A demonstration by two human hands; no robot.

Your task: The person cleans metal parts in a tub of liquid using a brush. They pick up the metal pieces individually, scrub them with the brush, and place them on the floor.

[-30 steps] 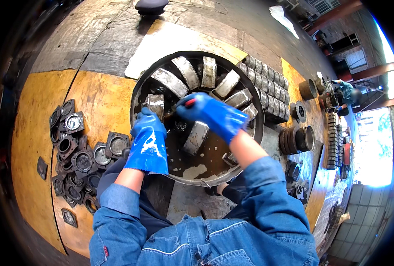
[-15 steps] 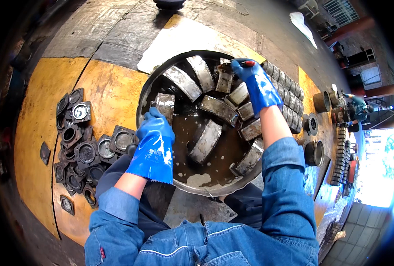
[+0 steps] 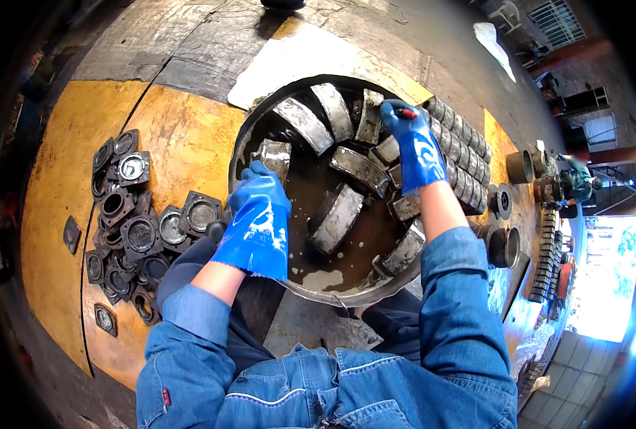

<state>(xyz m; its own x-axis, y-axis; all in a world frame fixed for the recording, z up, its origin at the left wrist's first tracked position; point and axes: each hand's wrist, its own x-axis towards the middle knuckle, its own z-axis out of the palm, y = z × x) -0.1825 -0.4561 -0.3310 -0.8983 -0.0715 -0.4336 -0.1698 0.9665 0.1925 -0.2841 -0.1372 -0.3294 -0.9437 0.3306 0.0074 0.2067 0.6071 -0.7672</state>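
Observation:
A round, dark metal basin (image 3: 346,297) holds murky brown liquid and several curved metal blocks (image 3: 337,218). My left hand (image 3: 259,193), in a blue rubber glove, is closed at the basin's left side, against the lower end of a curved block (image 3: 275,154). Its fingertips are hidden, so whether it grips block or rim is unclear. Over the basin's far right edge, my right hand (image 3: 407,136), gloved alike, closes round a tool with a red handle end (image 3: 407,113). The tool's working end is hidden. A block (image 3: 370,118) lies just left of that hand.
Square metal parts with round openings (image 3: 140,236) are heaped on yellowish boards at left. Rows of stacked curved blocks (image 3: 461,157) stand right of the basin. Metal rings (image 3: 505,247) sit farther right. Another person (image 3: 581,179) is at the far right.
My right hand has shifted slightly down and right; the block beside it shows more fully. The basin sits a little farther right and higher in view. My left hand stays at the same block.

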